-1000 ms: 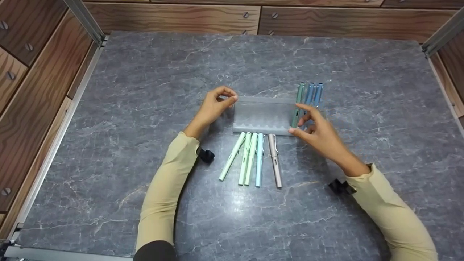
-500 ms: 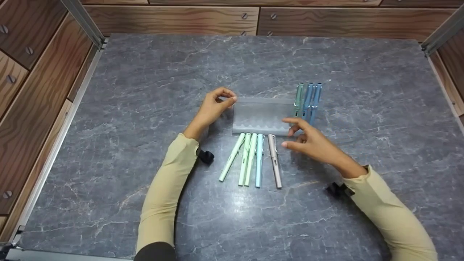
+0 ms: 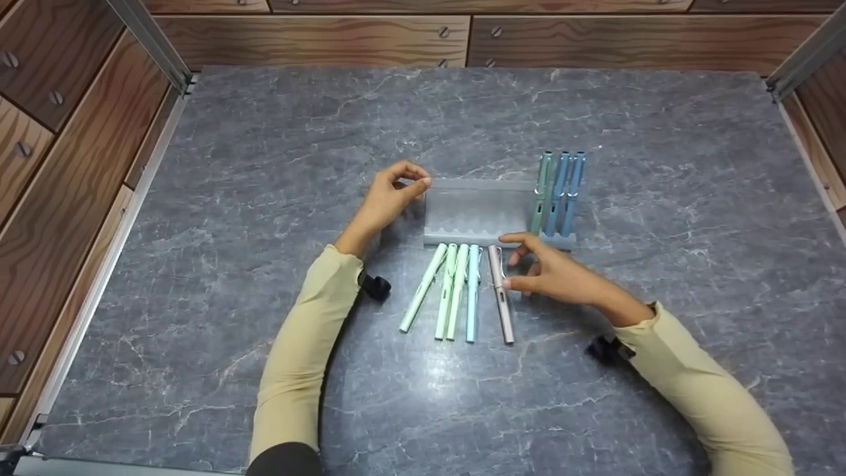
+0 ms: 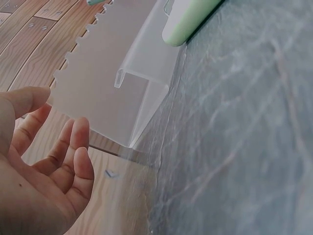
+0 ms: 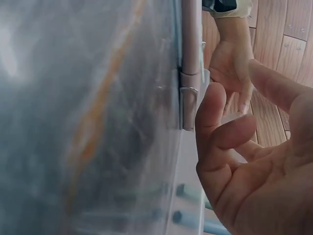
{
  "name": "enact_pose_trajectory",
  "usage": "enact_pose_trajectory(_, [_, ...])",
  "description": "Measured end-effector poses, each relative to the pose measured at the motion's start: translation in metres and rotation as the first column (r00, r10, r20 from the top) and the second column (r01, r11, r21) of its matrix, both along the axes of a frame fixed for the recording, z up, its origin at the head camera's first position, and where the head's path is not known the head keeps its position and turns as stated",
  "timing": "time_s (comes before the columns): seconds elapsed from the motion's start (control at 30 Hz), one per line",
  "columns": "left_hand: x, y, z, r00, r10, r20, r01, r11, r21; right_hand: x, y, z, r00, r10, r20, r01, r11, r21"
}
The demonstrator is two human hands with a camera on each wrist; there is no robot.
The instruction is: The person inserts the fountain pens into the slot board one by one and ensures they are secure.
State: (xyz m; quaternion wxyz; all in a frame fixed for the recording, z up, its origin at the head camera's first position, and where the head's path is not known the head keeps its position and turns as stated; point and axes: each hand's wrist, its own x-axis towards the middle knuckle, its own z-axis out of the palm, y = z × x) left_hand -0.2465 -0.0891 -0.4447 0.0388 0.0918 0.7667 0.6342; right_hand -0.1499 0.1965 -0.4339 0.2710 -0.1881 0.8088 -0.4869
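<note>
A clear, notched pen stand (image 3: pixel 476 205) stands mid-table. My left hand (image 3: pixel 394 195) pinches its upper left corner between thumb and forefinger; the left wrist view shows the stand's bent side profile (image 4: pixel 146 93). At its right end one green pen (image 3: pixel 542 185) and two blue pens (image 3: pixel 570 192) lean in the slots. In front of the stand lie several pale green pens (image 3: pixel 456 291), a light blue pen (image 3: pixel 473 294) and a grey-brown pen (image 3: pixel 501 297). My right hand (image 3: pixel 555 271) is beside the grey-brown pen, fingers spread and holding nothing; whether the thumb touches it I cannot tell.
The grey marbled tabletop (image 3: pixel 317 132) runs to wood-patterned panels (image 3: pixel 317 41) at the back and left. A metal rail (image 3: pixel 125 218) edges the left side. Dark wrist cameras (image 3: pixel 377 287) are strapped at both sleeves.
My right hand has come away from the green pen at the stand's right end and moved left and nearer, to the grey-brown pen. The left hand keeps its place at the corner.
</note>
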Motion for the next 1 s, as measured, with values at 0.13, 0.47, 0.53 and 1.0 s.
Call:
enact_pose_trajectory(0.13, [0.0,0.0,0.0,1.0,0.0,-0.003,0.0,1.0,0.0,-0.001,-0.004,-0.003,1.0,0.015,-0.009,-0.015,1.0,0.009])
enact_pose_trajectory(0.47, [0.0,0.0,0.001,1.0,-0.005,0.001,0.005,1.0,-0.012,-0.003,-0.007,-0.005,0.996,0.027,-0.08,-0.018,0.994,0.112])
enact_pose_trajectory(0.53, [0.0,0.0,0.001,1.0,-0.005,0.0,0.005,1.0,-0.016,-0.003,-0.007,-0.005,0.995,0.025,-0.097,-0.012,0.991,0.134])
enact_pose_trajectory(1.0, [-0.001,0.0,-0.001,1.0,0.002,-0.001,-0.002,1.0,-0.002,-0.002,-0.012,-0.004,0.985,0.039,-0.168,0.004,0.969,0.246])
